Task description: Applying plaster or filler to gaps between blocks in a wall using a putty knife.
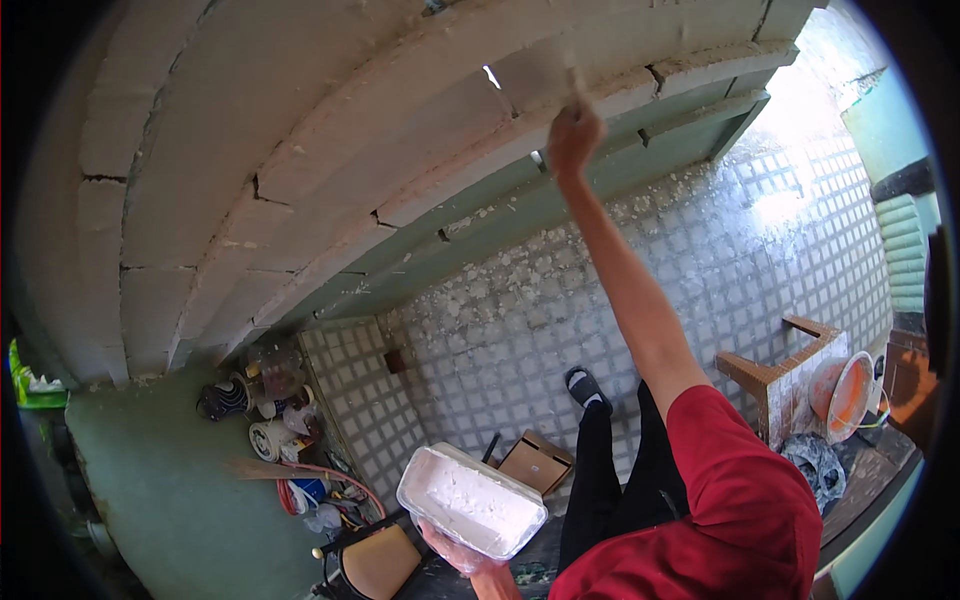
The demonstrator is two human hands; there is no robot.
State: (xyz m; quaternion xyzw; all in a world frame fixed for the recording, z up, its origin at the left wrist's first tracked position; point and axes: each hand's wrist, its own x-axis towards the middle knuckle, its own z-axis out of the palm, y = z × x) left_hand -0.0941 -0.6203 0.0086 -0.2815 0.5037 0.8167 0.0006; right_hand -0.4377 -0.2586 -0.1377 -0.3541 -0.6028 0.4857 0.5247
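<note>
My right arm reaches up to the stepped, pale surface of boards [330,120] with cracked joints and ledges, across the top of the view. My right hand [576,135] is closed round a blurred, thin tool [571,80], perhaps a scraper, held at one of the ledges; whether it touches is unclear. Low in the view, my left hand [450,548] grips a rectangular white tray [420,482] from below its near end. The tray holds white paste, which is also smeared on that hand.
Below lies a splattered tiled floor [500,330]. A brown stool [770,370] and an orange-lined bucket [835,395] stand right, near crumpled plastic [812,465]. A chair [375,560], clutter [275,440] and a cardboard box [535,460] are lower left and centre. My sandalled foot [585,390] shows.
</note>
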